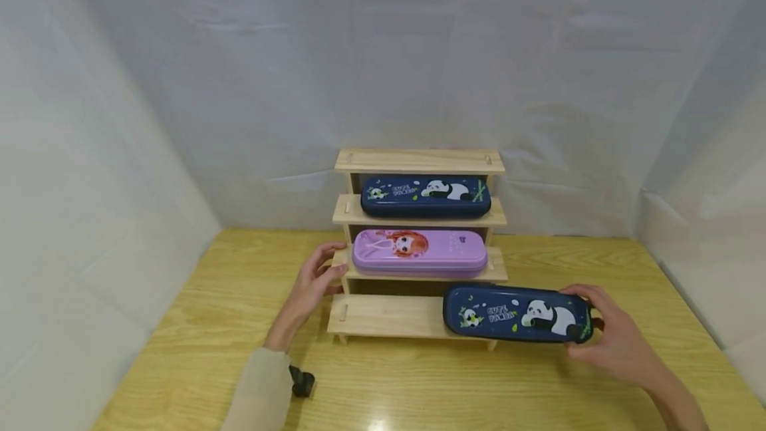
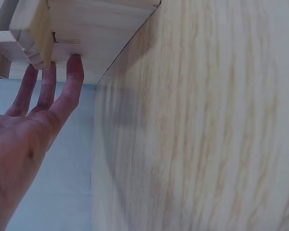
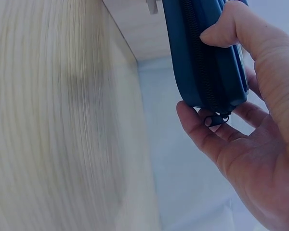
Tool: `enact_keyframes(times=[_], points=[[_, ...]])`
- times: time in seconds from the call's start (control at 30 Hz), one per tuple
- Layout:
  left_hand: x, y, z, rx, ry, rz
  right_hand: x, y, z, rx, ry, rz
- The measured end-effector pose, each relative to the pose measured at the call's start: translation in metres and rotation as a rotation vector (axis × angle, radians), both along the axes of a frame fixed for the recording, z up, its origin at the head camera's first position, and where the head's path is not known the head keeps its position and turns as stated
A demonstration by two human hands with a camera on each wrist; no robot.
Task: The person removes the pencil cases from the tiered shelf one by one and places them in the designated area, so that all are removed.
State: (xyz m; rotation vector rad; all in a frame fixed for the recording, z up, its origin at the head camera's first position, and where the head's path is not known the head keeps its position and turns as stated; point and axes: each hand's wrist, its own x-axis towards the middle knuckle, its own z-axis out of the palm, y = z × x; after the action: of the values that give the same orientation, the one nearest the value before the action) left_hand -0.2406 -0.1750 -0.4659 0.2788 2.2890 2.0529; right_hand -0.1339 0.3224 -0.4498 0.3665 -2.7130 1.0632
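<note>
In the head view my right hand (image 1: 613, 334) grips the right end of a dark blue panda pencil case (image 1: 497, 311). Its left part lies over the right side of the lowest step of a wooden stepped rack (image 1: 389, 314); the rest juts out past the rack. From the right wrist, the thumb (image 3: 221, 33) lies on the case's side by the zipper, and a zipper pull (image 3: 216, 120) hangs at its end. My left hand (image 1: 311, 278) touches the rack's left side, its extended fingers (image 2: 70, 89) against the side panel in the left wrist view.
A second blue panda pencil case (image 1: 425, 197) lies on the second step from the top. Below it, a purple pencil case (image 1: 451, 251) with a girl's picture rests on the third. The rack stands on a wood-grain table (image 1: 383, 391) amid white sheet walls (image 1: 419, 52).
</note>
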Motion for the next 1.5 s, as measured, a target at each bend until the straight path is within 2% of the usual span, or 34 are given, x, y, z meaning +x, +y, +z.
enact_keyframes(times=[0.2,0.8,1.17,1.5], points=[[0.0,-0.001,0.0,-0.005,0.0,0.007,0.002,0.013,-0.006,0.001,0.008,-0.024],[0.003,-0.003,0.0,-0.003,-0.003,0.02,0.016,0.059,-0.019,-0.004,-0.043,-0.121],[0.001,-0.002,-0.002,0.003,-0.01,0.016,0.021,0.078,-0.02,-0.072,0.011,-0.16],[-0.001,-0.001,-0.003,0.001,0.001,0.011,0.021,0.084,-0.023,-0.043,0.061,-0.262]])
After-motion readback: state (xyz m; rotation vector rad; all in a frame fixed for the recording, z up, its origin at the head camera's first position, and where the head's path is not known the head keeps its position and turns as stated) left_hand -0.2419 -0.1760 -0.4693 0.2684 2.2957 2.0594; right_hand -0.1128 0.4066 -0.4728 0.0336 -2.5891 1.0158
